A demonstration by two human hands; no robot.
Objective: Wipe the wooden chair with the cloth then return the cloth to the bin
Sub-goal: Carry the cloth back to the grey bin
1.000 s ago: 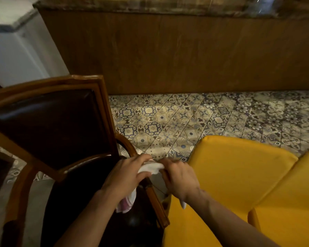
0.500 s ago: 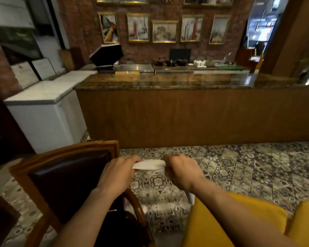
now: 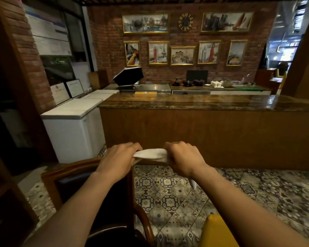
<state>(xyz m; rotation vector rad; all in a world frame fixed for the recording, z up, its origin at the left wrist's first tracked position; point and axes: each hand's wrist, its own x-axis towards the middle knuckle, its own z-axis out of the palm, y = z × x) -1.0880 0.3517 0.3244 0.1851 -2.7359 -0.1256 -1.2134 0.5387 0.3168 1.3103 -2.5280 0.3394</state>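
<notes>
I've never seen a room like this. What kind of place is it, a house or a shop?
Probably a small restaurant or cafe. A long wooden counter crosses the room, pots and white cups sit on the worktop behind it, and white chest freezers stand beside it. Framed pictures decorate the brick wall.

Cloth (image 3: 151, 154) was soft white fabric, matt, bunched up. Chair (image 3: 73, 168) frame: polished wood, slight sheen; back pad dark, glossy, leather-like. Counter (image 3: 203, 102) top shiny polished stone, front plain wood panel. Floor (image 3: 185, 202) patterned tile, smooth. Back wall (image 3: 111, 50) rough red brick.
</notes>
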